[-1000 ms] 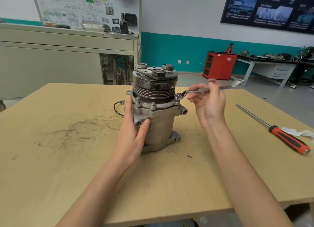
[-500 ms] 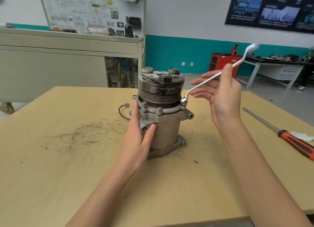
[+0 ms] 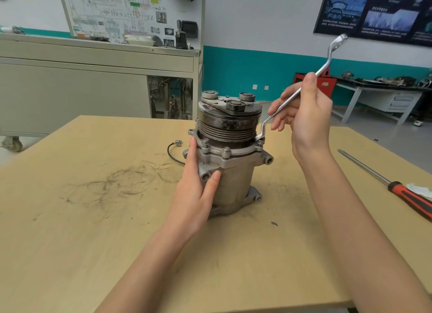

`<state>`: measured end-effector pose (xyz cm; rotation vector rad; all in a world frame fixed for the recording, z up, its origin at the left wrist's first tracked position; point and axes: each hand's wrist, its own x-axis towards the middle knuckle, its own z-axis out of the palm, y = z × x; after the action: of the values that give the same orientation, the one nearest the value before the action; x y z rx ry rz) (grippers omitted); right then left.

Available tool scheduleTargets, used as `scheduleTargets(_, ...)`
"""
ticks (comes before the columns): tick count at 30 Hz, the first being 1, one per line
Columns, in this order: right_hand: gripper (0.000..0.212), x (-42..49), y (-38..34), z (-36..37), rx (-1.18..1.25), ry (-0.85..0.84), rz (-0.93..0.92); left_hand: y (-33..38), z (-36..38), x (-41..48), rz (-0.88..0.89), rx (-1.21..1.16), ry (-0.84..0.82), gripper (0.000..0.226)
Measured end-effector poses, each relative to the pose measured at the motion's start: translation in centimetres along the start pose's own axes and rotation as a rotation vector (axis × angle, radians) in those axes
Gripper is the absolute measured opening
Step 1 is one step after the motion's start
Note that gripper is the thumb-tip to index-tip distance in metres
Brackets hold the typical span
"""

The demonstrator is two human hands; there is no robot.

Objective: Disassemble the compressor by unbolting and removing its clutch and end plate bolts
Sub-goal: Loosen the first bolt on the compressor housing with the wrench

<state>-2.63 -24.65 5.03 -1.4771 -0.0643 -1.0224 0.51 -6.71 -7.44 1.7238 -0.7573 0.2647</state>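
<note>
Compressor [image 3: 233, 179] upright on table [image 3: 93, 242], open left hand [image 3: 194, 195] against it, right hand [image 3: 306, 123] around wrench [image 3: 337, 44], screwdriver [image 3: 406, 198] nearby

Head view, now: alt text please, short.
A person's left hand steadies an upright compressor on a wooden table while the right hand holds a wrench seated on a flange bolt, handle angled up. A red-handled screwdriver lies on the table at right.
</note>
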Motion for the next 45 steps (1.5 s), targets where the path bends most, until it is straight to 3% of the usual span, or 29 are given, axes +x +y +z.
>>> scheduleTargets(7,0.054,2.3,0.6,0.5,0.057,-0.139,0.046,-0.1,0.0,0.0,0.011,0.011,0.003,0.069)
scheduleTargets(18,0.052,2.5,0.6,0.6,0.118,-0.135,0.056,0.2,0.0,0.0,0.002,0.002,0.002,0.067)
scheduleTargets(28,0.043,0.0,0.3,2.0,-0.033,0.068,-0.242,0.4,-0.1,-0.1,-0.002,0.023,-0.008,0.068)
scheduleTargets(32,0.054,-1.7,1.1,2.2,-0.295,-0.059,-0.679,0.4,-0.1,-0.1,0.000,0.038,-0.004,0.068)
scheduleTargets(34,0.055,-1.6,1.5,1.7,-0.319,-0.079,-0.743,0.4,-0.1,-0.1,-0.002,0.039,-0.002,0.068)
scheduleTargets(35,0.052,-1.2,1.3,1.5,-0.247,-0.044,-0.643,0.4,-0.1,0.0,-0.003,0.041,-0.001,0.068)
scheduleTargets(38,0.045,1.1,1.6,0.9,0.097,0.137,-0.072,0.4,-0.2,0.1,-0.016,0.033,-0.005,0.068)
scheduleTargets(41,0.043,2.3,3.7,0.5,0.231,0.233,0.458,0.5,-0.1,0.0,-0.008,0.030,-0.008,0.068)
scheduleTargets(43,0.043,2.3,5.1,0.8,0.328,0.226,0.668,0.5,-0.2,0.0,-0.008,0.021,-0.008,0.069)
scheduleTargets(45,0.042,2.2,5.8,1.0,0.362,0.216,0.759,0.6,-0.2,0.0,-0.005,0.009,-0.009,0.069)
